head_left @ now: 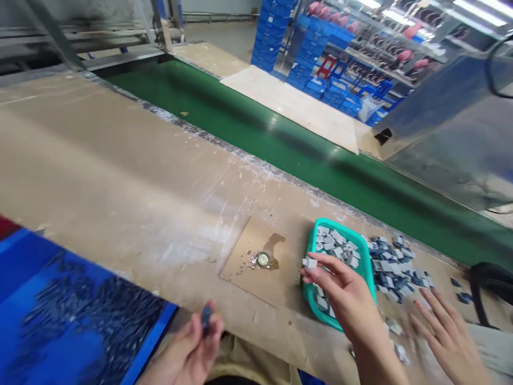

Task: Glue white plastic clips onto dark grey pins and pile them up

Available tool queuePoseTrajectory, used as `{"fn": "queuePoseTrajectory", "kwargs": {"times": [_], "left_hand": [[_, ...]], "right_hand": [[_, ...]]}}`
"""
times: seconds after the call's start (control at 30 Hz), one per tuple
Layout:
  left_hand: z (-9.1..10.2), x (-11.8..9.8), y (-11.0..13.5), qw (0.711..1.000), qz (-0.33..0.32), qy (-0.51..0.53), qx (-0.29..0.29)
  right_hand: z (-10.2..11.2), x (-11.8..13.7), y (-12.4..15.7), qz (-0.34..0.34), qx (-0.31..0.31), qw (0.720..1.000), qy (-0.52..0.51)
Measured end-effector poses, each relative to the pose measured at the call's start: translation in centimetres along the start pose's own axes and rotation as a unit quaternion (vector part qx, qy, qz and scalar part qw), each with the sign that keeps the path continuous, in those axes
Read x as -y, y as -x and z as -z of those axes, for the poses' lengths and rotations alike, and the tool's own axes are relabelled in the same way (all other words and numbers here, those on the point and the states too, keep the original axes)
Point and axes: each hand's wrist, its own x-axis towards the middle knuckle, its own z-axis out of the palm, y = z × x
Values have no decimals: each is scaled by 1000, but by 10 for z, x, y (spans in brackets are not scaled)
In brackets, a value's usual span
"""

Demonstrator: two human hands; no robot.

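Observation:
My left hand (192, 347) is closed, with a small dark blue plastic piece (206, 318) pinched between its fingers, close to the table's front edge. Over the left side of a turquoise basket (367, 262), my right hand (348, 289) grips a small light-grey plastic block (310, 262) between thumb and fingers. Similar grey blocks (336, 245) fill the basket. Left of it, a small round metal-rimmed dish (263, 260) sits on a cardboard sheet (244, 251), beside a wet brown stain and scattered crumbs.
Another person's hand (451, 334) is spread at the right, near a pile of dark blue and grey parts (395, 267). A blue bin (76, 353) of dark pieces stands at lower left. A green conveyor belt (248, 125) runs behind the table; blue crates (272, 32) are stacked beyond.

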Motion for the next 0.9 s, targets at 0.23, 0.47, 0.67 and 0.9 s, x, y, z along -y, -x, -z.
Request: {"fn": "queuePoseTrajectory", "kwargs": {"times": [0.23, 0.47, 0.67, 0.9], "left_hand": [[-44, 13, -4, 988, -24, -42, 149], [-47, 6, -4, 979, -103, -156, 76], [-45, 12, -14, 957, -186, -208, 83], [-32, 8, -33, 564, -670, -472, 104]], "right_hand": [[-51, -12, -11, 268, 50, 901, 337], [-52, -21, -18, 295, 67, 876, 376], [-51, -20, -18, 288, 66, 882, 367], [-45, 5, 5, 66, 24, 992, 102]]}}
